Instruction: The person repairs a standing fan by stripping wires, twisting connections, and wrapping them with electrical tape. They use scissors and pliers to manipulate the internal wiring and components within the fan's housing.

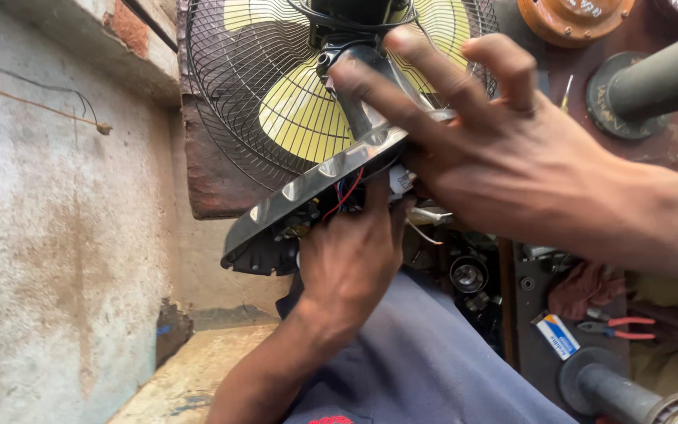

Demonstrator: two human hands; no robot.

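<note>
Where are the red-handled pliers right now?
In the head view, the red-handled pliers lie at the lower right on the dark bench, just below a reddish rag and right of a small blue-and-white box.

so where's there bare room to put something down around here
Bare room: the pale ledge at lower left, between the rough wall and the forearm. Crowded: the right side, with pliers, a small box, a rag and loose parts.
</note>
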